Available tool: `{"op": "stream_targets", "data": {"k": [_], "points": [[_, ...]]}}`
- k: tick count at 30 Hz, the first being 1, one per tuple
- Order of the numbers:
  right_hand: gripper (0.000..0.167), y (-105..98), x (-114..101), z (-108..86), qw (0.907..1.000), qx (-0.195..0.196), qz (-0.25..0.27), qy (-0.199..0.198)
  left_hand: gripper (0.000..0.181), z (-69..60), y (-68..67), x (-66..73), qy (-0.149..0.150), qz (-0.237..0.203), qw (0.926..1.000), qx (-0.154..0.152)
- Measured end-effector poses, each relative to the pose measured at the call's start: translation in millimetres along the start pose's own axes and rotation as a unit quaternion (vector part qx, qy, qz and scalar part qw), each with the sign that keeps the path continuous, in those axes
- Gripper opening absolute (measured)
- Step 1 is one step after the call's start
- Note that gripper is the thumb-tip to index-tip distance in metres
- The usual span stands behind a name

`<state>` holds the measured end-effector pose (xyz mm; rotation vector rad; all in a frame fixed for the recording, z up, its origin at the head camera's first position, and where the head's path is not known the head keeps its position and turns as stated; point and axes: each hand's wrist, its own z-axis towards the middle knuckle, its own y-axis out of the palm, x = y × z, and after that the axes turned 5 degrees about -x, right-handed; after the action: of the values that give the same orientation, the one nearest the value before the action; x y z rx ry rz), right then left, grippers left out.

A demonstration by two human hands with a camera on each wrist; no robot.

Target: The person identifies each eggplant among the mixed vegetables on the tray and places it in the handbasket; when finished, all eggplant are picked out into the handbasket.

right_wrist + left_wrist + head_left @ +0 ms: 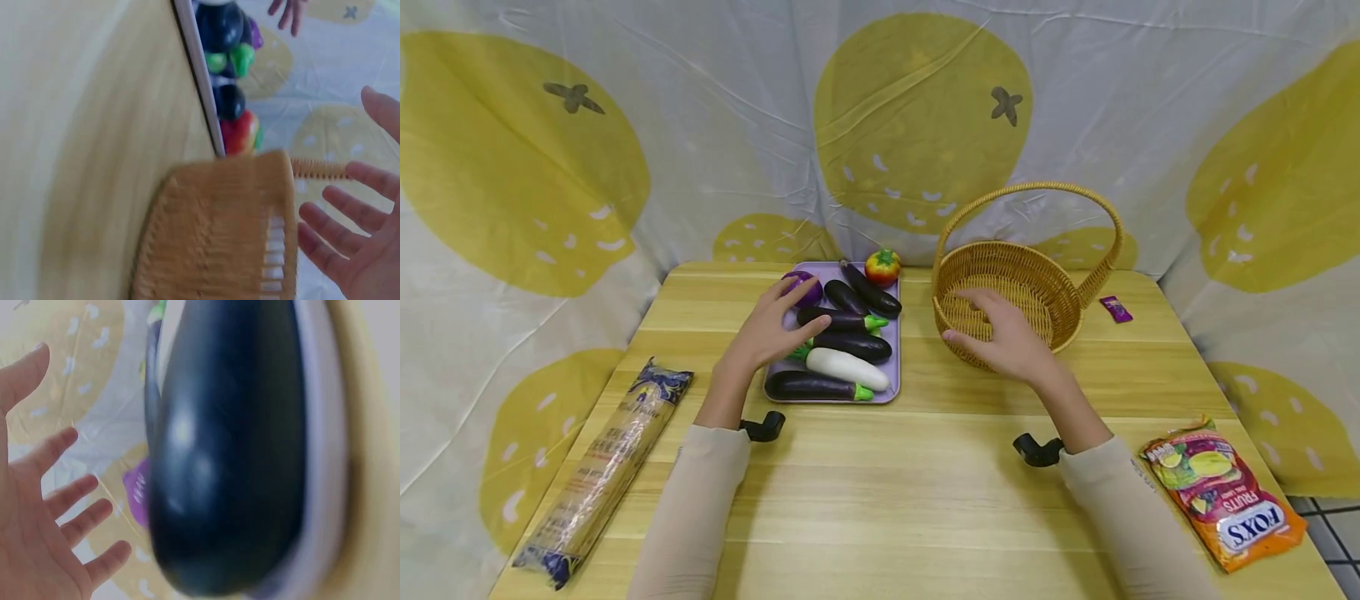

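My left hand [767, 329] hovers over the left side of a lavender tray [896, 367], fingers spread and holding nothing. Beneath and beside it lie several dark eggplants [850, 346], a white eggplant [846, 368] and a round purple vegetable [808, 289]. A red-and-yellow fruit [882, 267] with a green top sits at the tray's back right corner. A dark eggplant [231, 456] looms large in the left wrist view. My right hand [1007, 337] is over the near side of a wicker basket [1063, 292], fingers loosely extended around nothing; whether they touch the rim, I cannot tell.
The basket's tall handle [1030, 187] arches upward. A small purple packet [1116, 309] lies right of the basket. A long noodle-like package [606, 471] is at the table's left, and a FOX'S candy bag [1225, 492] at its right. Patterned cloth [737, 125] hangs behind.
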<state>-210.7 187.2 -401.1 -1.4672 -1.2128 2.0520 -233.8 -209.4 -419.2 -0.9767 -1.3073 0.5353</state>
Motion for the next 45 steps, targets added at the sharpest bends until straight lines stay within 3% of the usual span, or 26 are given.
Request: {"op": "stream_targets", "data": {"k": [6,12,15,21,27,36,45], "points": [[0.068,23.1,-10.4,-3.2,0.9998,0.006,0.015,-0.015,0.076,-12.2,4.4,-24.0,-0.005,-0.01,0.9999,-0.009],[0.061,39.7,-19.9,-6.9,0.9977,0.063,-0.018,-0.021,0.063,-21.0,7.8,-43.6,-0.004,-0.032,0.9994,-0.014],[0.058,46.4,-25.2,-7.4,0.9966,0.073,-0.008,-0.038,0.057,-23.6,8.9,-50.9,-0.009,-0.046,0.9987,-0.018],[0.054,63.9,-37.0,-7.9,0.9973,0.04,0.022,-0.057,0.056,-23.3,11.9,-61.9,-0.01,-0.07,0.9971,-0.026],[0.052,81.4,-44.8,-4.5,0.9935,0.005,0.085,-0.076,0.052,-19.1,12.7,-73.7,-0.01,-0.094,0.9948,-0.035],[0.052,104.6,-54.1,-0.1,0.987,-0.039,0.135,-0.079,0.048,-12.2,11.1,-84.9,-0.054,-0.145,0.9868,-0.048],[0.043,119.1,-63.0,3.1,0.9878,-0.043,0.114,-0.097,0.051,-10.3,10.0,-86.6,-0.071,-0.163,0.9826,-0.053]]}}
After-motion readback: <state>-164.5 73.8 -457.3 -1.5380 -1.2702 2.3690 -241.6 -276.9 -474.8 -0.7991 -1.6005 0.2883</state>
